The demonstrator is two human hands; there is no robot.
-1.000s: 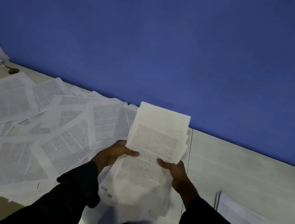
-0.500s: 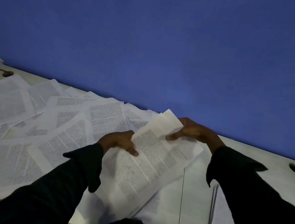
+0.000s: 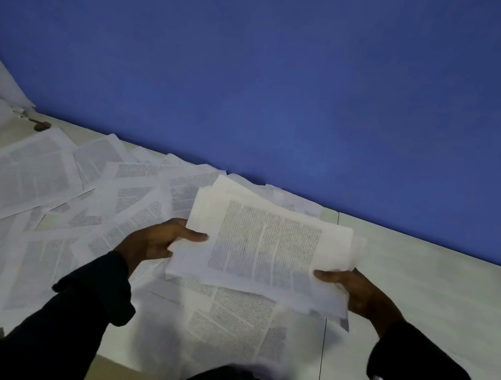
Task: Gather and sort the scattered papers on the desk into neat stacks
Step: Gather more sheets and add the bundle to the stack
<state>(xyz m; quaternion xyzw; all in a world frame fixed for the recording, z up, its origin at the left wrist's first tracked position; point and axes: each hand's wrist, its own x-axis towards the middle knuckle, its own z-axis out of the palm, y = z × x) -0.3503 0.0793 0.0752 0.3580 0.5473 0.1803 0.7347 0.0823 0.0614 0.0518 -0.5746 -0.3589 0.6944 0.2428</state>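
Papers (image 3: 267, 248) bundle held above desk (image 3: 434, 289): left hand (image 3: 156, 241) and right hand (image 3: 356, 292) each grip an edge. Loose sheets (image 3: 54, 198) beneath, print blurry, probably text columns.

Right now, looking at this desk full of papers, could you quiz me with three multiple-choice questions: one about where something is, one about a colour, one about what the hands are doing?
1. Where do most of the loose papers lie on the desk?
A. on the left side
B. on the far right corner
C. on the floor

2. What colour is the wall behind the desk?
A. green
B. blue
C. yellow

3. How is the bundle of sheets held?
A. by the left hand alone
B. lying untouched on the desk
C. by both hands, one at each side

Answers: 1 A, the sheets spread leftward; 2 B, the wall is plainly blue; 3 C, the left hand and right hand each grip an edge.
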